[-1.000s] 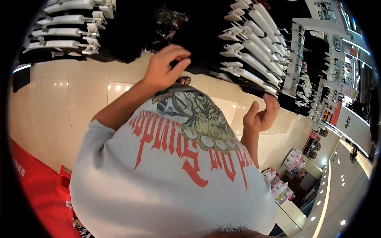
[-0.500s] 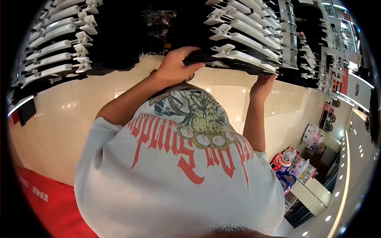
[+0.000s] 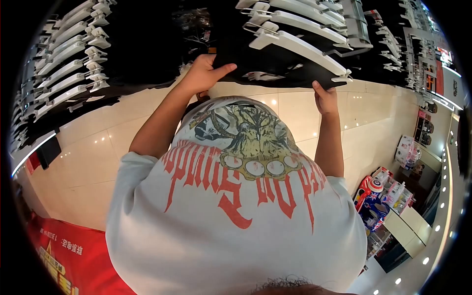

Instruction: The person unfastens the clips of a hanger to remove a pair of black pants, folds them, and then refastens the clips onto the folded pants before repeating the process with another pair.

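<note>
My left hand (image 3: pixel 204 76) grips the side of a black garment (image 3: pixel 275 64), its thumb in front and its fingers partly hidden behind the cloth. The garment hangs from the nearest white hanger (image 3: pixel 302 49), and a patch of pale print shows on it. At the garment's lower right corner, just below the hanger's end, my right hand (image 3: pixel 326 98) pinches the dark edge between thumb and fingers. More white hangers (image 3: pixel 312 19) with dark clothes are lined up behind the front one.
Another row of white hangers (image 3: pixel 66 73) with black clothes is on the left. Below lies a glossy tiled floor (image 3: pixel 93 152). A red printed cloth (image 3: pixel 73 255) is at the lower left. Colourful goods (image 3: pixel 373 204) stand by a pale cabinet (image 3: pixel 405 231) on the right.
The front hanger and its garment now look nearer and larger, with more of the garment's face showing. My left hand has shifted left, further down the garment's side. The view has turned slightly.
</note>
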Demonstrator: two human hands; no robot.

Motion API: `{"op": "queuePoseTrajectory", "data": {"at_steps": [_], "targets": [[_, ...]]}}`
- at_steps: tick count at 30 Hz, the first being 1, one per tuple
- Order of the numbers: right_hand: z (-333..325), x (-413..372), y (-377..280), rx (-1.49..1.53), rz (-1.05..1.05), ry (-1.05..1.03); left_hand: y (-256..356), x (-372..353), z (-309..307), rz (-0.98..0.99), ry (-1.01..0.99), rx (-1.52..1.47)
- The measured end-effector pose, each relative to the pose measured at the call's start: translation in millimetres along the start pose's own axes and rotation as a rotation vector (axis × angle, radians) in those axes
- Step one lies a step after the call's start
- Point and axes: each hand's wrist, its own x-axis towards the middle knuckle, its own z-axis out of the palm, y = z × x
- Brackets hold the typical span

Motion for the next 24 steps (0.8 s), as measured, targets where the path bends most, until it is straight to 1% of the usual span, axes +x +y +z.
{"op": "queuePoseTrajectory", "data": {"at_steps": [2,3,4,6,7,8,11,12,13,15,16,18,20,21,22,24], "targets": [[28.0,2.7,4.5,0.027,-0.051,-0.046,-17.4,-7.7,-22.0,0.074,0.032,-0.042],[26.0,7.0,15.1,0.04,-0.042,-0.061,-23.3,-9.8,-27.6,0.111,0.048,-0.062],[28.1,12.3,21.0,0.052,-0.033,-0.077,-21.3,-12.1,-33.0,0.093,0.029,-0.075],[37.4,18.3,33.6,0.052,-0.039,-0.087,-29.8,-18.4,-46.0,0.067,0.074,-0.048],[48.6,19.4,33.1,-0.007,-0.034,-0.094,-31.8,-19.7,-50.9,0.055,0.095,-0.031],[46.6,19.7,33.7,-0.063,-0.03,-0.099,-32.6,-22.5,-41.5,0.042,0.148,-0.086],[54.3,24.6,41.3,-0.171,-0.073,-0.101,-36.5,-32.3,-55.0,-0.022,0.134,-0.04],[53.8,25.7,46.6,-0.18,-0.093,-0.109,-41.9,-33.7,-55.3,-0.011,0.17,-0.05],[53.7,31.5,55.9,-0.167,-0.131,-0.129,-58.3,-35.3,-60.0,-0.069,0.188,-0.079],[74.8,39.2,61.9,-0.166,-0.054,-0.121,-81.1,-37.7,-78.0,-0.156,0.225,-0.143],[72.0,46.8,67.1,-0.172,-0.015,-0.139,-83.3,-39.9,-88.1,-0.191,0.24,-0.178],[86.0,54.3,78.8,-0.107,0.011,-0.164,-58.1,-46.4,-74.7,-0.147,0.325,-0.318],[101.8,46.2,70.7,-0.143,-0.071,-0.255,-48.5,-52.3,-62.3,-0.132,0.379,-0.399],[105.9,44.1,68.0,-0.162,-0.114,-0.299,-57.8,-56.0,-66.8,-0.131,0.347,-0.349],[104.0,48.3,78.8,-0.198,-0.094,-0.357,-75.5,-63.9,-77.8,-0.131,0.315,-0.3],[98.6,55.4,98.4,-0.186,-0.061,-0.372,-90.6,-76.0,-88.0,-0.149,0.299,-0.319]]}}
